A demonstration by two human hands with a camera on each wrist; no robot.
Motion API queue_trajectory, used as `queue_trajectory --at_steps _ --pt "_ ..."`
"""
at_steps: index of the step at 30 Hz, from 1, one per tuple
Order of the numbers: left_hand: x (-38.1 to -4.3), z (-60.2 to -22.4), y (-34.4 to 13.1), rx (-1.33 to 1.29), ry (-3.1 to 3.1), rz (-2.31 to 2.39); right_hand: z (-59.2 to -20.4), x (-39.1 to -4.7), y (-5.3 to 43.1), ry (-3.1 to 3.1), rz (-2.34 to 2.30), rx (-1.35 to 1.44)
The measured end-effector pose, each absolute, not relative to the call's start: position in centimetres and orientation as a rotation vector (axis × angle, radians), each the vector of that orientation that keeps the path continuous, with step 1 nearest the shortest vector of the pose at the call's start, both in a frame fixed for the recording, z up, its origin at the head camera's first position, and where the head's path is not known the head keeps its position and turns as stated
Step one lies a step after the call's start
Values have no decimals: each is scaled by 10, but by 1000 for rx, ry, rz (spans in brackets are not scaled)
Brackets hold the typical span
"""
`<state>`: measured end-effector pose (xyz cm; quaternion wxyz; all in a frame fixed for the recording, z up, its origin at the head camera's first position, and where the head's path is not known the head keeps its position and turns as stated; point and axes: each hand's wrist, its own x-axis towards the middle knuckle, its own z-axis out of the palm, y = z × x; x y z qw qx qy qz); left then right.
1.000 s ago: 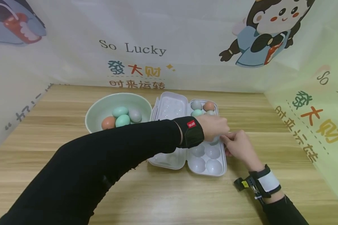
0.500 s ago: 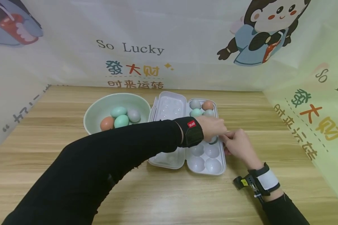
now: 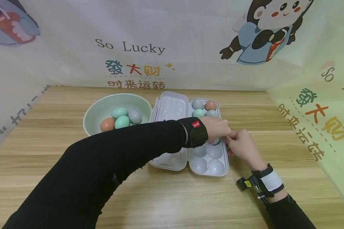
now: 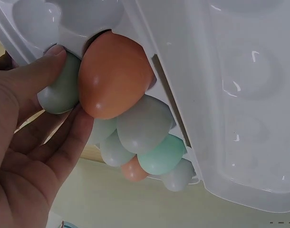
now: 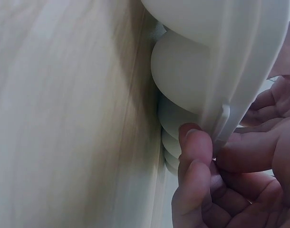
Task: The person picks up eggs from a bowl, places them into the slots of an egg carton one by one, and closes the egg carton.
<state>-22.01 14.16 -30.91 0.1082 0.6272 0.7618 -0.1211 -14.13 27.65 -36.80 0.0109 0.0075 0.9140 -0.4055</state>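
A white plastic egg box (image 3: 208, 173) lies with its lid (image 3: 175, 108) folded back to the left. My left hand (image 3: 216, 128) reaches over it. In the left wrist view, thumb and fingers pinch a grey-green egg (image 4: 59, 90) at its cup, right beside an orange egg (image 4: 116, 76). Several grey, green and orange eggs fill the far cups, among them a mint egg (image 4: 164, 154). With thumb and fingertips, my right hand (image 3: 242, 144) grips the box's right rim (image 5: 247, 85), as the right wrist view shows. The near cups hold no eggs.
Left of the box stands a pale green bowl (image 3: 94, 109) with several eggs, including an orange egg (image 3: 107, 124) and a grey egg (image 3: 135, 116). My left sleeve (image 3: 126, 143) crosses in front of the bowl. Printed sheets (image 3: 189, 63) wall in the wooden table (image 3: 166, 197).
The head view has shifted slightly, so the scene sits a little higher and further left. Both hands keep nearly the same place at the box.
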Motion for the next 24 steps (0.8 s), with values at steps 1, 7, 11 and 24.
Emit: queue_trajectory --at_steps 1,7,11,24 --pt "-220 -309 141 1847 2243 -361 -368 -141 277 2850 -1262 26" --pt "-218 -304 138 1808 2266 -339 -369 -142 277 2843 -1264 26" --pt "-220 -304 138 1774 2282 -347 -369 -142 277 2847 -1268 11" --pt "-227 -283 108 1752 2464 -253 -369 -142 274 2834 -1275 83"
